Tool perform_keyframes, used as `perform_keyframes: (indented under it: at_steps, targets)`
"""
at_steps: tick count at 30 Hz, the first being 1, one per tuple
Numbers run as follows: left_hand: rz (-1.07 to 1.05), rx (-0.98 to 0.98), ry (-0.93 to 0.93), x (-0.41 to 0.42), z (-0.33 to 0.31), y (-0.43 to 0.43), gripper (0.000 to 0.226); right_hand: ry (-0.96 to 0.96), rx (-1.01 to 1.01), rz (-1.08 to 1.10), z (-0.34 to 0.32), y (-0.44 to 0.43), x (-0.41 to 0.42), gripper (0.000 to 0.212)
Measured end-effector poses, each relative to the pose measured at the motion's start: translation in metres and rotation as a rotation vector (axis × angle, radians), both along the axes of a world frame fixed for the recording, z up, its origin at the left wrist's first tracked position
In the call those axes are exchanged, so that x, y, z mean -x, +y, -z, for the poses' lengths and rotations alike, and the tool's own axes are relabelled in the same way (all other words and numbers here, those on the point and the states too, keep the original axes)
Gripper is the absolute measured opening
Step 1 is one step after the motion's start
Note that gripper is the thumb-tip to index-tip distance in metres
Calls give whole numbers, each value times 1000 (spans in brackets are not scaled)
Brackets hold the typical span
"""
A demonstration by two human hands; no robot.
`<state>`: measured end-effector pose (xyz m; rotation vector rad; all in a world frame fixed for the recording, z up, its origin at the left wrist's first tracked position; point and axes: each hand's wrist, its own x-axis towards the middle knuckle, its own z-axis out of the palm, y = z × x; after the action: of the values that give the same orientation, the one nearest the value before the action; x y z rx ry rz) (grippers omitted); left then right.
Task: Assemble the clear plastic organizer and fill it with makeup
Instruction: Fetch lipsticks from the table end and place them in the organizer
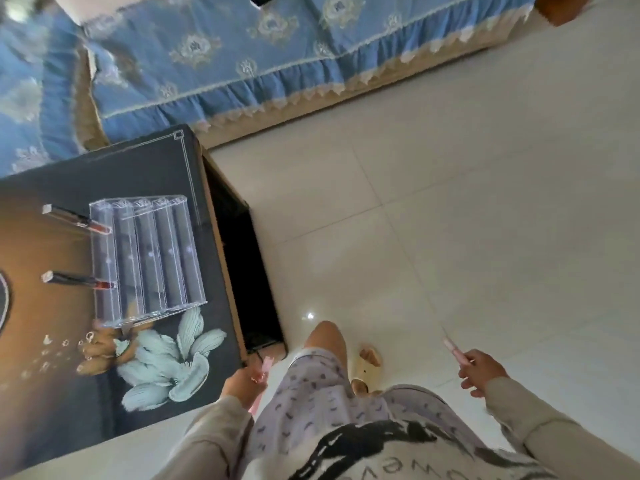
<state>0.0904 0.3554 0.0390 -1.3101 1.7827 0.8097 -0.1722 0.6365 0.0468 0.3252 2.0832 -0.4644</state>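
Left centre of frame: clear ribbed plastic organizer (149, 261) with five long stepped rows, standing on a dark rectangular table top with a pale flower print (69, 174). Set close to the table's right edge, a narrow dark strip left between.

At the organizer's left row: two slim lip gloss tubes with silver caps, upper (74, 218) and lower (76, 280). Red ends touching that row, caps pointing toward frame left. Seated in slots or only leaning: cannot tell.

Lower centre: left hand (242, 381) just off the table's lower right corner, fingers curled round a thin pink stick-shaped item (261, 375); kind of item too blurred to tell.

Lower right: right hand (481, 370) out over the floor, well apart from the table, pinching a slim pink tool with a fine pointed tip (453, 348), tip aimed toward upper left.

Right half of frame: pale glossy floor tiles (450, 202), wide open room from the table's right edge across to the frame's right side.

Top of frame: blue patterned bed cover with a lace hem (242, 64), the hem meeting the floor just above the table's upper right corner.

Between the hands: bare knee and a beige sandal (367, 368).
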Motion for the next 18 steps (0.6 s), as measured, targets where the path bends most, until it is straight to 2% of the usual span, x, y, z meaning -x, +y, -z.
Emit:
perform_keyframes:
  at_steps: [3, 10, 13, 15, 18]
  targets:
    - [-106, 37, -16, -2, 5, -1, 29, -56, -22, -95, -7, -13, 1, 4]
    - [-234, 19, 19, 42, 9, -45, 30, -79, -79, -263, 13, -83, 58, 7]
    - [-273, 23, 34, 63, 6, -83, 21, -71, -99, -297, 15, -121, 80, 20]
    - [-319, 40, 57, 75, 2, -111, 24, -69, -145, -411, 17, -149, 94, 25]
    - [-429, 65, 137, 88, -3, -150, 26, -73, -182, -597, 16, -202, 111, 16]
